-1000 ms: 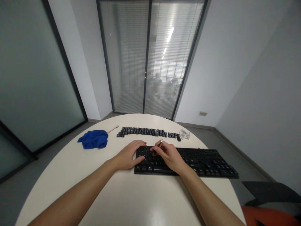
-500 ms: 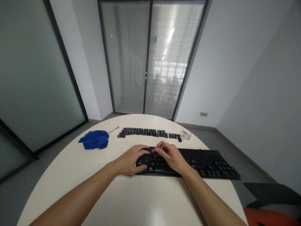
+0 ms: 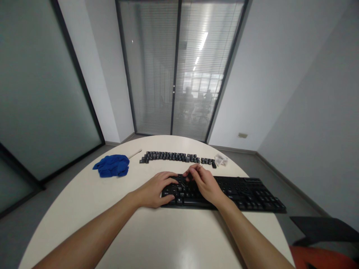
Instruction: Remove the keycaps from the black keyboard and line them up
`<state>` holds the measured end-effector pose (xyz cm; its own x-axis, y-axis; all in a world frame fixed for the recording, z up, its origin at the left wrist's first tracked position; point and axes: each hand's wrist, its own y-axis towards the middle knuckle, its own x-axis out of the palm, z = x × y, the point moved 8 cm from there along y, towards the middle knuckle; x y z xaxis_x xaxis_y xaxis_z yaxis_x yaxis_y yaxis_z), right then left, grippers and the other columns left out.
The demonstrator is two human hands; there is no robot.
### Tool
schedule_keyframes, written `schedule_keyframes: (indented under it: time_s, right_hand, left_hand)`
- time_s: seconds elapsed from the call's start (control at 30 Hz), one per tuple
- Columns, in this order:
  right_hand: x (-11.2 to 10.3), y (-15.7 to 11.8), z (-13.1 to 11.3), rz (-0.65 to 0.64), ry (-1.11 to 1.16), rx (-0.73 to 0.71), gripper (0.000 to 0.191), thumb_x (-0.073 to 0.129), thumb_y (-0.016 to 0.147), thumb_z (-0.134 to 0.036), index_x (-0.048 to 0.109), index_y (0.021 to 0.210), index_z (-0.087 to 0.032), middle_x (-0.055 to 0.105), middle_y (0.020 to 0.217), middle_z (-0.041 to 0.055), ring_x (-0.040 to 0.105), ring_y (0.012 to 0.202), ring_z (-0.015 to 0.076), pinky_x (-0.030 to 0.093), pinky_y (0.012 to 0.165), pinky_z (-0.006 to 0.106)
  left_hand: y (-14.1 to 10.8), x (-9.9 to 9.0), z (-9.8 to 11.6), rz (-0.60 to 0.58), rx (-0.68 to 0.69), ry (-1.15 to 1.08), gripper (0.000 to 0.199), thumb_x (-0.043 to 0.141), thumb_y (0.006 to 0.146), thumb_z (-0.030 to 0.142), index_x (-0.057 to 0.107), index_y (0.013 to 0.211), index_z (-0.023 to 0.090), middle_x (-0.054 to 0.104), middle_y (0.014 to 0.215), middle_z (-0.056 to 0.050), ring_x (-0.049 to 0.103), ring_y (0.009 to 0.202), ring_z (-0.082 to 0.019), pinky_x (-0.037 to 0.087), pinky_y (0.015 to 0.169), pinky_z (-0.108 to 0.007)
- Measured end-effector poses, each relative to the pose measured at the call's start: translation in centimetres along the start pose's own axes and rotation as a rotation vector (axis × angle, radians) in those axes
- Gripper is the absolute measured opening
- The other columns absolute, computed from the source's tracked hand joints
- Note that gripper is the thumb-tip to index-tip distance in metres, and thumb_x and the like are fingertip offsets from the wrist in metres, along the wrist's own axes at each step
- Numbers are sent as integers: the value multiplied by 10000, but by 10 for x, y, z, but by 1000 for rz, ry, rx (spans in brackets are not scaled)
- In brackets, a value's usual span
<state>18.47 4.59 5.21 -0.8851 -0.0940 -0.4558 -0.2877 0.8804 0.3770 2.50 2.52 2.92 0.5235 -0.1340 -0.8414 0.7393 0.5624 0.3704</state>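
The right hand (image 3: 200, 180) has lifted slightly, fingers curled, contents indeterminable, baring more keyboard (image 3: 246, 195) for work, while the left hand (image 3: 157, 189), loosely spread, rests on its left end.

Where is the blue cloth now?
In the head view, the blue cloth lies crumpled on the left side of the table, left of the loose keycaps and beside a thin pale stick, farther off than the left hand.
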Motion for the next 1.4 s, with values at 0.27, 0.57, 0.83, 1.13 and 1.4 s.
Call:
schedule_keyframes:
  time_s: [0.27, 0.57, 0.83, 1.13, 1.4]
  right_hand:
    - [7, -1, -2, -58, 122, 0, 315, 409, 993, -456, 593, 940, -206, 693, 978, 56, 656, 874, 175, 516, 794, 303]
    - [8, 0, 2, -105, 149, 34, 317, 501, 951, -458, 674, 909, -196, 672, 902, 46, 640, 867, 180, 535, 786, 300]
    - [10, 0, 5, -109, 227, 83, 328, 505, 941, -480, 663, 889, -198, 675, 896, 40, 647, 877, 175, 553, 791, 300]
    - [12, 1, 7, -117, 256, 132, 359, 505, 927, -521, 657, 879, -199, 681, 915, 37, 646, 902, 171, 563, 782, 284]
    - [11, 1, 5, -117, 248, 136, 376, 484, 934, -528, 648, 888, -193, 683, 935, 45, 647, 908, 173, 564, 792, 294]
  left_hand:
    - [1, -2, 2, 11, 12, 5, 472, 652, 814, 305, 538, 1268, 247, 482, 1402, -104, 448, 1277, -297, 351, 1091, -491]
    - [1, -1, 2, -1, 7, 9, 467, 648, 818, 306, 538, 1268, 246, 489, 1394, -105, 444, 1284, -289, 345, 1100, -484]
    - [1, 0, 1, 11, 9, 3, 463, 645, 817, 313, 539, 1263, 250, 487, 1398, -106, 445, 1285, -296, 348, 1095, -492]
    - [0, 1, -1, 5, 4, 18, 477, 650, 812, 311, 534, 1270, 252, 478, 1407, -106, 439, 1290, -298, 339, 1099, -491]
    - [0, -1, 0, 9, 3, 19, 471, 652, 814, 315, 542, 1267, 247, 484, 1399, -105, 443, 1285, -294, 345, 1100, -483]
